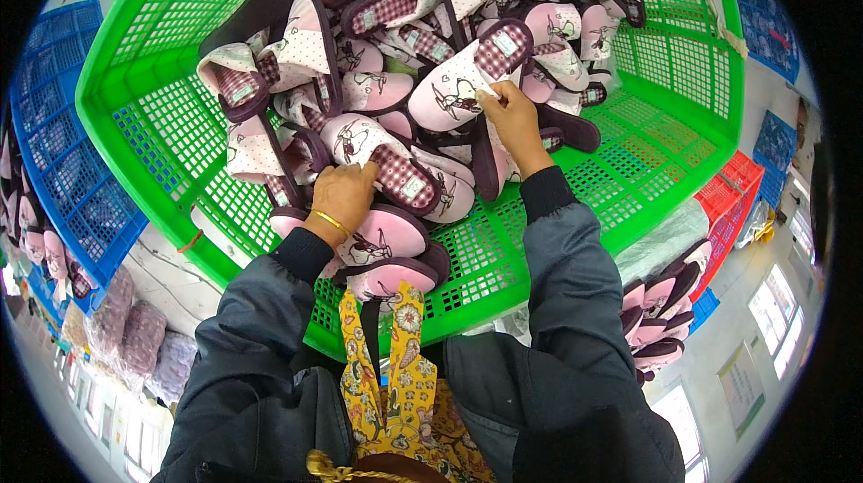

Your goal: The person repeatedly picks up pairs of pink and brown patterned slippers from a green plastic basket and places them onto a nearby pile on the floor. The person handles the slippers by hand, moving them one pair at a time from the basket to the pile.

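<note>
1. A pink-and-white slipper (442, 98) is near the middle of the pile, sole down and tilted, with its checked insole facing up and away from the person.
2. The right hand (517, 123) grips it by the side, near the edge of the upper, thumb on top; that soft edge probably gives an easy pinch and leaves the printed front uncovered.
3. The left hand (343, 195) is against a second slipper (406, 179), fingers curled at its side; I cannot tell whether they pinch it or only rest there.
4. Loose slippers (378, 90) lie around both, overlapping at many angles, some on edge, as if heaped rather than paired.
5. All sit inside a big green basket (135, 114), whose high slotted walls likely keep the heap together, within reach of both arms.
6. Beyond it stand a blue basket (67, 114) on the left and a red basket (735, 184) on the right.
</note>
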### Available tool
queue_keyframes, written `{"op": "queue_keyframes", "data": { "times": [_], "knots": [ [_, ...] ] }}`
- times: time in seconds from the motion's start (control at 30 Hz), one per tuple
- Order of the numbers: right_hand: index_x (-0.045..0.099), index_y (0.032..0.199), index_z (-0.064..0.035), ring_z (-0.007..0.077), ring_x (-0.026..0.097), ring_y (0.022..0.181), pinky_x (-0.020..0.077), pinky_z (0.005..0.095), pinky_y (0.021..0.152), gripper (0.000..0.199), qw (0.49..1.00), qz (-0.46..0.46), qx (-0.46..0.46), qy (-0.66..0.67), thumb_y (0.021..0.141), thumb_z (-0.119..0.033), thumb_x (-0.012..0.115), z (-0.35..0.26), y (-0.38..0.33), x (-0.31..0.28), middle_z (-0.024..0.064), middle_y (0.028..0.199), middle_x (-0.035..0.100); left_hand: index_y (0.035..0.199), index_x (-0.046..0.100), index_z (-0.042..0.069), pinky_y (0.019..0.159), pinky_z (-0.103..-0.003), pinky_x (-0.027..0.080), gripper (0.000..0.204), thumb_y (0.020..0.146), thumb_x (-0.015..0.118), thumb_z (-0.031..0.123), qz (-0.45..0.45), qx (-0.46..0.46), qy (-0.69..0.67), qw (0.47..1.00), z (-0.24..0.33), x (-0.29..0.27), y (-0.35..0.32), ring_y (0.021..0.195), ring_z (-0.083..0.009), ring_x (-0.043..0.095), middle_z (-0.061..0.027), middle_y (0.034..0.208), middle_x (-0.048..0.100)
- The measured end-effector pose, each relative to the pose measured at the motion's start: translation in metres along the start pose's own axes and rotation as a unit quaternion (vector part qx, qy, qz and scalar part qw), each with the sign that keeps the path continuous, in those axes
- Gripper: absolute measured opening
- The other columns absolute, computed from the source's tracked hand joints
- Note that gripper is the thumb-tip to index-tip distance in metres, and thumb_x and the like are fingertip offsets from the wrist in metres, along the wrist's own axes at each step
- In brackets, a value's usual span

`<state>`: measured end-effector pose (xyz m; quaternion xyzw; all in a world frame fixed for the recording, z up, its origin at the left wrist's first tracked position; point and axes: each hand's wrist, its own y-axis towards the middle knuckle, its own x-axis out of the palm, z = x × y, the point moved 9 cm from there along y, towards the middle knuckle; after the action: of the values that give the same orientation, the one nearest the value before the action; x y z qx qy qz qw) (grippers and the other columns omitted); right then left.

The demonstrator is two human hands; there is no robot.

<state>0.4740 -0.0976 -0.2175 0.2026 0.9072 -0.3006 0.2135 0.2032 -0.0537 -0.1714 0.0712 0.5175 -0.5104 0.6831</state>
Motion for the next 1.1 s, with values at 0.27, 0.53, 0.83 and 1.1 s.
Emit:
{"op": "queue_keyframes", "data": {
  "times": [0.27,0.53,0.83,1.1],
  "knots": [
    [0.063,0.089,0.0008,0.0151,0.056,0.065,0.045,0.0305,0.061,0.03,0.988,0.041,0.111,0.098,0.083,-0.028,0.068,0.052,-0.003,0.022,0.0084,0.073,0.063,0.085,0.055,0.01,0.065,-0.042,0.044,0.01,0.077,0.059,0.014,0.035,0.005,-0.036,0.999,-0.004,-0.005,-0.003,0.071,-0.028,0.061,-0.0093,0.071,0.06],
    [0.06,0.097,-0.0011,0.0046,0.049,0.06,0.0398,0.0192,0.053,0.025,0.979,0.059,0.128,0.148,0.086,-0.023,0.067,0.045,-0.009,0.028,-0.001,0.074,0.055,0.091,0.058,0.01,0.067,-0.041,0.046,0.016,0.077,0.063,0.017,-0.001,-0.01,-0.03,0.999,-0.006,0.0,-0.001,0.075,-0.029,0.062,-0.0096,0.076,0.062],
    [0.058,0.094,-0.0025,0.0075,0.054,0.056,0.0443,0.0217,0.051,0.018,0.917,0.004,0.236,0.321,0.09,-0.02,0.062,0.014,-0.042,0.078,0.0033,0.077,0.063,0.087,0.057,0.011,0.064,-0.04,0.045,0.012,0.076,0.06,0.014,0.028,0.026,-0.032,0.999,-0.003,0.002,0.002,0.07,-0.0281,0.061,-0.0084,0.072,0.059],
    [0.056,0.092,-0.0023,0.0061,0.052,0.054,0.0417,0.0195,0.051,0.021,0.929,0.129,0.165,0.304,0.093,-0.023,0.06,-0.04,-0.076,0.047,0.0044,0.073,0.063,0.093,0.057,0.009,0.067,-0.042,0.047,0.015,0.08,0.06,0.013,0.05,0.008,-0.087,0.995,0.005,-0.007,0.018,0.075,-0.0302,0.061,-0.0105,0.078,0.061]
  ]
}}
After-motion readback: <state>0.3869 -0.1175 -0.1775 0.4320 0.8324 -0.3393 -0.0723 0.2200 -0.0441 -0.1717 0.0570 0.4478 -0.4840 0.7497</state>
